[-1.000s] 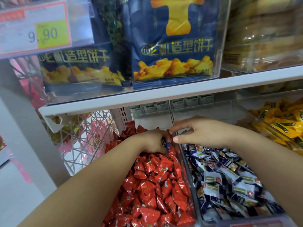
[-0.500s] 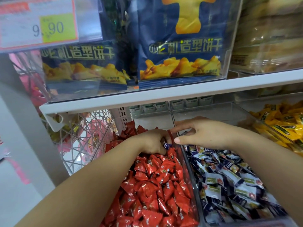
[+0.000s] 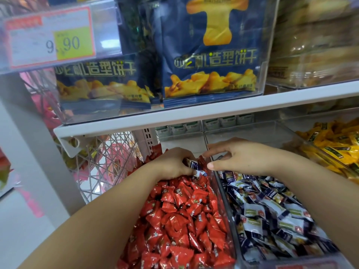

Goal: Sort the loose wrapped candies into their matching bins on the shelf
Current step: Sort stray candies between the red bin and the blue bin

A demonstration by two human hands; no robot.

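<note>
My left hand point(image 3: 172, 164) lies at the back of the clear bin of red wrapped candies point(image 3: 180, 216) and grips blue-and-white wrapped candies point(image 3: 195, 167) that stick out of its fingers. My right hand point(image 3: 239, 156) hovers over the back of the neighbouring clear bin of blue-and-white candies point(image 3: 272, 214), thumb and forefinger spread toward the left hand, holding nothing I can see. The clear divider wall point(image 3: 221, 197) runs between the two bins.
A bin of yellow wrapped candies point(image 3: 334, 144) stands at the right. The white shelf board point(image 3: 194, 117) hangs low over the bins, with blue biscuit bags point(image 3: 209, 55) and a price tag point(image 3: 50, 37) above. A white wire basket point(image 3: 104, 162) sits left.
Both hands stay almost where they were. More of the blue-and-white candies shows in my left hand's fingers, and the camera has tilted slightly.
</note>
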